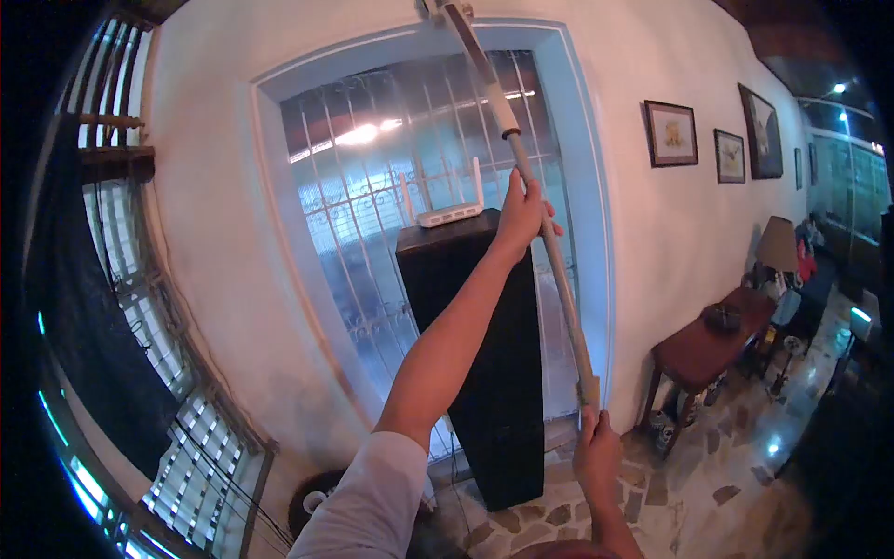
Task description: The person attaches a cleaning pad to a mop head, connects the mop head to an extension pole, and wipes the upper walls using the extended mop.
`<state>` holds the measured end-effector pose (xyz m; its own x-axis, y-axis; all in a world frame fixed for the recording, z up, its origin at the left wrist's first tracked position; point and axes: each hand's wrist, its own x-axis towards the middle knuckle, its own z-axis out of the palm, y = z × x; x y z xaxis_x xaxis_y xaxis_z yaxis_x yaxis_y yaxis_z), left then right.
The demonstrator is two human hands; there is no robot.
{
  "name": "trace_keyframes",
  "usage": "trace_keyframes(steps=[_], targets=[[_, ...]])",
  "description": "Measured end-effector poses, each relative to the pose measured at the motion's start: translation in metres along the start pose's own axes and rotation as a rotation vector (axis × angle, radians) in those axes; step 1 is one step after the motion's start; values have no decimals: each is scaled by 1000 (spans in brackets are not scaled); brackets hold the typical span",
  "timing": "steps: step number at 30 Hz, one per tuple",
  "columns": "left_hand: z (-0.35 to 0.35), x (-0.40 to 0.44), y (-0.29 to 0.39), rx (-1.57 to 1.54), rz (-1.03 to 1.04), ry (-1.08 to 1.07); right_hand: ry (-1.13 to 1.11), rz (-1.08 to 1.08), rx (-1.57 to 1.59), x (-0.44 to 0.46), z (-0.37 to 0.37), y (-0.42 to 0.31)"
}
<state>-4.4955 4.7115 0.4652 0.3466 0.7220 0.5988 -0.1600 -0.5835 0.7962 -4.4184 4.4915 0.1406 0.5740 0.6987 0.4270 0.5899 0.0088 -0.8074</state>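
A long pale pole (564, 291) slants from the lower right up to the top of the view, with a wider section above a dark ring and a fitting at its top end, partly cut off. My left hand (523, 219) is wrapped round the pole near its middle, in front of the window. Lower down, my right hand (597, 447) grips the pole's bottom end. Behind my left arm stands a tall black speaker-like column (507, 391), with a white router (449, 216) on top, its two antennas upright.
A barred window (358, 200) fills the wall recess ahead. At the right are framed pictures (672, 133), a dark red wooden table (708, 349) and a lamp (776, 244). Dark curtain cloth (93, 326) hangs at the left by slatted windows. Patterned stone floor (717, 456) lies below.
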Motion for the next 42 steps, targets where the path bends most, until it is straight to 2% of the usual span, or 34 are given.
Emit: trace_keyframes(steps=[1, 5, 8, 10, 12, 14, 16, 18, 19, 23, 25, 27, 28, 31, 35, 37, 40, 41, 42], targets=[[-1, 8, 7, 7, 7, 7, 49, -13, -59, 9, 1, -6], [6, 13, 6, 76, 21, 83, 17, -35, -32, 21, -9, -7], [9, -24, -20, 40, 60, 41, -52, -7, 49, -9, -7, 40], [18, -63, -41, 53, 71, 89, -215, 75, 186, -28, -15, 61], [23, -71, -50, 67, 70, 142, -188, 78, 177, -37, -16, 72], [20, -69, -54, 155, 200, 180, -174, 78, 164, -31, -12, 83], [24, -58, -41, 128, 148, 186, -34, -26, 108, -15, 3, 102], [32, -57, -15, 49, 51, 159, -100, 20, 146, -2, -18, 81], [31, -58, -20, 51, 49, 168, -144, 79, 187, 1, -30, 73], [39, -94, -43, 32, 88, 169, -143, 46, 104, -21, -55, 97], [46, -115, -50, 24, 85, 163, -113, -32, 30, -30, -57, 137], [46, -125, -51, -89, 49, 164, -48, -82, -34, -30, -65, 137], [46, -121, -50, -77, 78, 190, 15, -153, -101, -25, -71, 134], [49, -101, -34, -74, 104, 246, -29, -89, -84, 2, -101, 95], [70, -76, -37, -37, 112, 229, 37, -93, -124, 11, -105, 100], [88, -65, -46, 17, 182, 259, 26, -16, -120, 12, -105, 100], [105, -48, -59, 139, 25, 195, 12, 3, -32, 4, -84, 123], [111, -42, -67, 184, 49, 193, 15, -19, -21, 0, -77, 122], [116, -37, -72, 226, 72, 194, -7, 59, 26, -4, -72, 118]])
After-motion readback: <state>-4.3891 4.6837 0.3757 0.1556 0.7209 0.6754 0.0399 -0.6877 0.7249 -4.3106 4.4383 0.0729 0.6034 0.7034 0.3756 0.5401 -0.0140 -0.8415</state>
